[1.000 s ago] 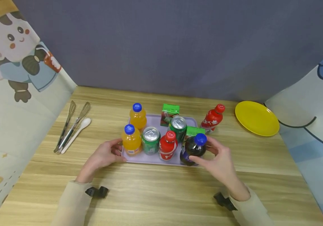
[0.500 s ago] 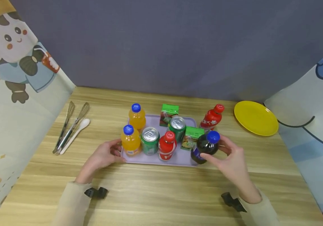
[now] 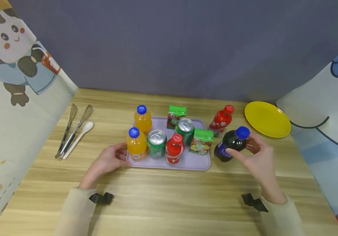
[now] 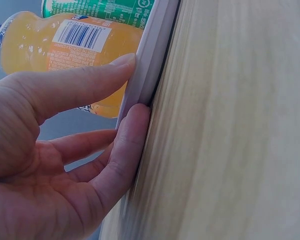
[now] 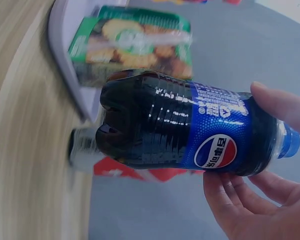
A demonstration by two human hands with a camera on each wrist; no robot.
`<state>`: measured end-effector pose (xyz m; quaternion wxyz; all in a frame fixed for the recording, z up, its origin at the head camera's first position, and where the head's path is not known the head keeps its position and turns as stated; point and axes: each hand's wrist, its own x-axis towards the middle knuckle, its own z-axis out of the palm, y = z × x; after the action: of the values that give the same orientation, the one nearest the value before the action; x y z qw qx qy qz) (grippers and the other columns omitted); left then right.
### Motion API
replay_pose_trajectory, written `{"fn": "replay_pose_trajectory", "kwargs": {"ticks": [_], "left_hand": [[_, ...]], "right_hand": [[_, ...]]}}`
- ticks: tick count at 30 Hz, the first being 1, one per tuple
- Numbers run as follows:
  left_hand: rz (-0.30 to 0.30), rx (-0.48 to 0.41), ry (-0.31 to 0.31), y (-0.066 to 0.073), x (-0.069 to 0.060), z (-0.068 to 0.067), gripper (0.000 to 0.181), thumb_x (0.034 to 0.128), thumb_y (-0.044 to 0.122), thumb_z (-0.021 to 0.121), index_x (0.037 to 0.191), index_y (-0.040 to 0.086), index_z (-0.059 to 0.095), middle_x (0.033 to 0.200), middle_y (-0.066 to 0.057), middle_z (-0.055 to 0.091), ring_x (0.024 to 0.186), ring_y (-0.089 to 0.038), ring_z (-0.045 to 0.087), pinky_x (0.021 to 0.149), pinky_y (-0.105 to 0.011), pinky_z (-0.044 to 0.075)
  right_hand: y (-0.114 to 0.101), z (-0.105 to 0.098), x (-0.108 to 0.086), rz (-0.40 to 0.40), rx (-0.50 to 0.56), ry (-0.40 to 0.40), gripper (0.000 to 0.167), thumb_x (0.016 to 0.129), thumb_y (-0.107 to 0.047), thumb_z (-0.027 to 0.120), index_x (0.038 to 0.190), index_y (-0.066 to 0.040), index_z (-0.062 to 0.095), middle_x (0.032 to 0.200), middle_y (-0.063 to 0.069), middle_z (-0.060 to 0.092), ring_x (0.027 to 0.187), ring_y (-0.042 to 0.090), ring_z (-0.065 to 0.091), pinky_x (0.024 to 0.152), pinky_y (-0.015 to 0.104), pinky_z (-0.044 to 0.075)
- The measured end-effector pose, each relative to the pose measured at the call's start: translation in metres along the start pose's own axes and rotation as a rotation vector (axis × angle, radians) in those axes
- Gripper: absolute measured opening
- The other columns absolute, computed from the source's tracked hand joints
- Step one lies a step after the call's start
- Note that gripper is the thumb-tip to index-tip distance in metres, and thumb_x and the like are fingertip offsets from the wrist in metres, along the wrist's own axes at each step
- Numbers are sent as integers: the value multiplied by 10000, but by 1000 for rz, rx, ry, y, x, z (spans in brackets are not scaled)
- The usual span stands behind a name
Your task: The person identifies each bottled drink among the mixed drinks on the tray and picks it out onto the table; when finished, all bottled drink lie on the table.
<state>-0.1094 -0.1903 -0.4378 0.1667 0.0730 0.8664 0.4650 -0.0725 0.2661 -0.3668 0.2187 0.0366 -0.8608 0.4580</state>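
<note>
At lower centre-left, one left hand (image 3: 107, 160) pinching the rim of a lilac rectangular plastic tray (image 3: 198, 163), best held steady; at centre-right, one right hand (image 3: 257, 159) gripping a dark blue-capped plastic bottle (image 3: 231, 142) beside that tray, best held upright, clear of the red-capped red plastic bottle (image 3: 220, 121) farther up.

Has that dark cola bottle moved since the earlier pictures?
Yes, the dark cola bottle has moved right, out past the purple tray, nearer the yellow plate.
</note>
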Motion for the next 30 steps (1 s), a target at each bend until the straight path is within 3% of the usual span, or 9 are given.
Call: {"fn": "replay_pose_trajectory", "kwargs": {"ticks": [3,10,20,30], "left_hand": [[1,-5,0,0,-1,0,856,674,139,867,1370,-86,421,990,-102,605,812,-207,585,695,-320,513],[7,-9,0,-2,-3,-1,842,682,134,862,1368,-84,425,999,-106,606,817,-210,589,691,-312,516],[5,-5,6,0,-2,-1,845,683,127,861,1371,-86,419,991,-104,609,810,-205,591,696,-314,515],[7,1,3,0,-1,0,826,688,136,861,1369,-66,437,1000,-105,606,807,-205,581,687,-322,509]], "right_hand": [[12,-3,4,21,-32,14,617,605,-30,901,1176,-86,672,1047,34,686,844,90,619,726,143,493],[28,-8,16,78,-84,48,624,623,-56,898,1197,-52,653,1113,93,660,869,34,584,740,111,471],[44,-11,34,142,-73,82,573,661,-150,891,1176,-58,659,1033,47,657,855,141,590,744,137,483],[57,-10,46,266,-126,72,670,710,-280,859,1292,-87,589,1220,83,605,969,172,574,847,236,489]]}}
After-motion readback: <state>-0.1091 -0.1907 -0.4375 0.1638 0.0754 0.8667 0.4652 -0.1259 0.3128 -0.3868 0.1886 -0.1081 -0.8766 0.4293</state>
